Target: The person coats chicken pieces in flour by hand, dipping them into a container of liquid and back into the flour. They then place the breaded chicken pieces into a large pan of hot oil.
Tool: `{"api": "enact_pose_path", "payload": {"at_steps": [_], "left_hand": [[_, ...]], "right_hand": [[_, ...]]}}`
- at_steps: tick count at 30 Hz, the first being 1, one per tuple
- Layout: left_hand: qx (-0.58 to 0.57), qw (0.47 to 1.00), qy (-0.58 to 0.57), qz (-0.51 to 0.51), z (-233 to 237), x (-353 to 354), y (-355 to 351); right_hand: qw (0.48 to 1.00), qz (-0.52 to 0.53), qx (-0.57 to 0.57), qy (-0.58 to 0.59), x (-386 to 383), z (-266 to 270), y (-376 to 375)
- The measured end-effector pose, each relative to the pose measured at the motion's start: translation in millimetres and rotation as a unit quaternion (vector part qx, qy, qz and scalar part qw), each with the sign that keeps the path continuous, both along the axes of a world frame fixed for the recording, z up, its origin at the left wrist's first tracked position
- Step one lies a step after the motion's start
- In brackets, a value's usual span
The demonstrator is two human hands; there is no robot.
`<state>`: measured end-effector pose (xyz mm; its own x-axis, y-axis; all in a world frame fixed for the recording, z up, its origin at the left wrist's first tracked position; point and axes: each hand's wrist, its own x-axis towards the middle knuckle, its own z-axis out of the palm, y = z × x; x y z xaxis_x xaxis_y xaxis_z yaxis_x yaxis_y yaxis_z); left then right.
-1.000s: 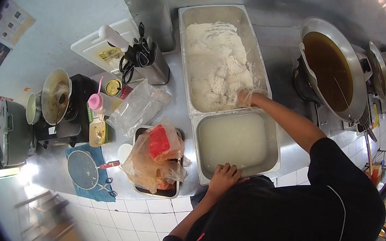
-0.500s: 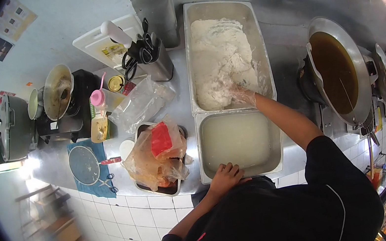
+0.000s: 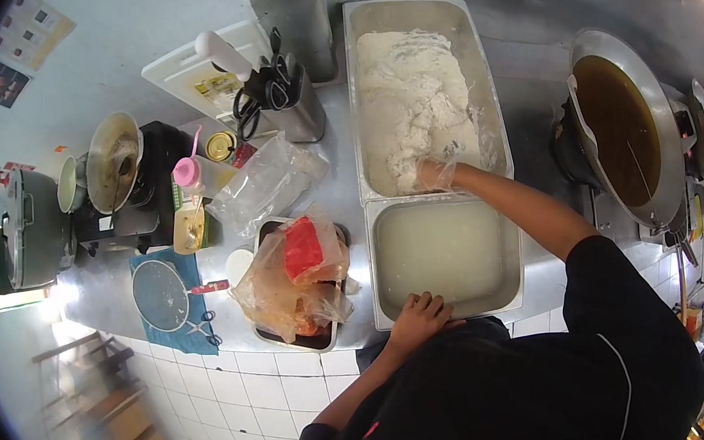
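Observation:
My right hand [image 3: 434, 175], in a clear plastic glove, is in the white flour [image 3: 415, 92] near the front of a deep metal tray [image 3: 357, 110]. Flour hides its fingertips. Lumpy, coated pieces lie beside and beyond it in the flour. My left hand [image 3: 421, 317] rests with bent fingers on the front rim of a second metal tray [image 3: 519, 272], which holds a cloudy pale liquid [image 3: 439, 252]. Whether the fingers of my left hand grip that rim is hard to tell.
Left of the trays stand a tray with plastic bags of orange-coloured food [image 3: 296, 274], a clear bag [image 3: 269, 182], a knife holder [image 3: 300, 114] and a strainer [image 3: 160, 296] on blue cloth. A large wok of brown oil [image 3: 621, 130] stands on the right.
My right hand has moved slightly toward the front wall of the flour tray. The whole view has shifted a little. My left hand stays at the rim.

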<state>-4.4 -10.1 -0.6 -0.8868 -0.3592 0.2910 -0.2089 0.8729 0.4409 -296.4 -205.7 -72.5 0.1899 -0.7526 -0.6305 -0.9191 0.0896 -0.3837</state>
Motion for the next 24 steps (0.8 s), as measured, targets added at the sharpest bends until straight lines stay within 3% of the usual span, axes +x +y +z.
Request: {"api": "enact_pose_path", "payload": {"at_steps": [1, 2, 4, 7, 11, 14, 19, 24], "left_hand": [[0.000, 1.000, 0.005, 0.004, -1, 0, 0], [0.000, 1.000, 0.009, 0.008, -3, 0, 2], [0.002, 1.000, 0.013, 0.014, -3, 0, 1], [0.009, 1.000, 0.014, 0.012, 2, 0, 2], [0.003, 1.000, 0.009, 0.007, -1, -1, 2], [-0.003, 1.000, 0.011, 0.009, -2, -1, 1], [-0.010, 1.000, 0.003, 0.002, 0, -3, -1], [-0.016, 1.000, 0.016, 0.008, -2, -1, 1]], "right_hand": [[1.000, -0.025, 0.017, 0.008, -1, 8, 0], [0.989, -0.029, -0.096, -0.106, -5, 6, 2], [0.915, -0.043, -0.265, -0.301, -26, -19, 10], [0.948, -0.119, -0.180, -0.235, -69, -33, -5], [0.970, 0.033, -0.240, -0.011, -93, -102, -18], [0.990, 0.016, -0.134, 0.047, -53, -63, 7], [0.997, 0.017, 0.076, 0.008, -63, 0, 25], [0.996, -0.013, 0.060, 0.061, -47, 2, 28]]}}
